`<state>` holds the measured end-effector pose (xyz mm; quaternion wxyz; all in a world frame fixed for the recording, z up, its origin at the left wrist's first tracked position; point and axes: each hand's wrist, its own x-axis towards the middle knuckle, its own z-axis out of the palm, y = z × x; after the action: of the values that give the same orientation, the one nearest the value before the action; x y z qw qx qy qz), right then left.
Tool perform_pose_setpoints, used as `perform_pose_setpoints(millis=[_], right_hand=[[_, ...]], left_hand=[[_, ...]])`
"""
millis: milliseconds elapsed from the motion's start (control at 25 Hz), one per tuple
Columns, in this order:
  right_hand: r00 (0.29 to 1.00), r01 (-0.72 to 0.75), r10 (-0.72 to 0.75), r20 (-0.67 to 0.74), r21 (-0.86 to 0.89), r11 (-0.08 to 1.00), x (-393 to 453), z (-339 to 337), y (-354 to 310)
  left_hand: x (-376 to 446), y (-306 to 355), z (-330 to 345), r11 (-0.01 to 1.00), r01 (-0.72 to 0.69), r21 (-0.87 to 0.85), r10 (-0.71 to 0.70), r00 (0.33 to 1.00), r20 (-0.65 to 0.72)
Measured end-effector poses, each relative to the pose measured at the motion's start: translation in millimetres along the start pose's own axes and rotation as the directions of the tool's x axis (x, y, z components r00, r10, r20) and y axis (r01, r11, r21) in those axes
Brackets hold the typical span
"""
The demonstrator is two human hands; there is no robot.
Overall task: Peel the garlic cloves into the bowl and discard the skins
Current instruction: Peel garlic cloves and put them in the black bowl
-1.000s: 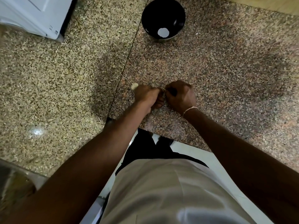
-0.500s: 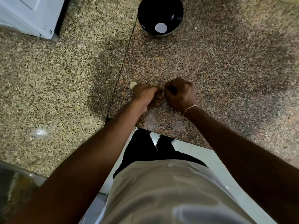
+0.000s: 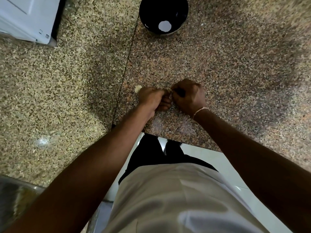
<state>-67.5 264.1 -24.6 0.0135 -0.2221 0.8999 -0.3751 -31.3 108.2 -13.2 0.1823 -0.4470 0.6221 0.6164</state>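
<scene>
On the counter point(image 3: 218, 64), both hands' fingers point(image 3: 175, 93) pinch a garlic clove point(image 3: 169, 93)

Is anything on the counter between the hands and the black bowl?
Nothing visible. The hands work a clove above the granite counter, and only bare stone lies between them and the black bowl straight ahead.
</scene>
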Motion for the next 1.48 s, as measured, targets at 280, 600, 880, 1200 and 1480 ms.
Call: perform_pose_setpoints(millis=[280, 600, 880, 1200, 1480], right_hand=[[1.0, 0.007, -0.007, 0.008, -0.018, 1.0, 0.1, -0.8, -0.8], [0.996, -0.069, 0.069, 0.058, -0.007, 0.998, -2.1, -3.2, -2.9], [0.994, -0.094, 0.091, 0.061, 0.037, 0.995, -4.9, -7.2, -9.0], [0.998, -0.063, 0.066, -0.019, 0.119, 0.991, -21.6, -2.9, -20.2], [0.998, -0.039, 0.045, -0.033, 0.165, 0.985, -23.8, 1.1, -27.0]], left_hand=[[3.9, 2.0, 3.9, 1.0, 0.015, -0.009, -0.015, 1.0, -0.019], [1.1, -7.1, 3.8, 0.998, -0.067, 0.001, 0.067, 0.998, -0.01], [-8.3, -9.9, 3.1, 0.983, -0.182, -0.023, 0.181, 0.983, -0.012], [-24.6, -17.0, -8.6, 0.979, -0.143, -0.146, 0.157, 0.984, 0.088], [-33.3, -17.4, -21.5, 0.967, -0.118, -0.224, 0.151, 0.979, 0.134]])
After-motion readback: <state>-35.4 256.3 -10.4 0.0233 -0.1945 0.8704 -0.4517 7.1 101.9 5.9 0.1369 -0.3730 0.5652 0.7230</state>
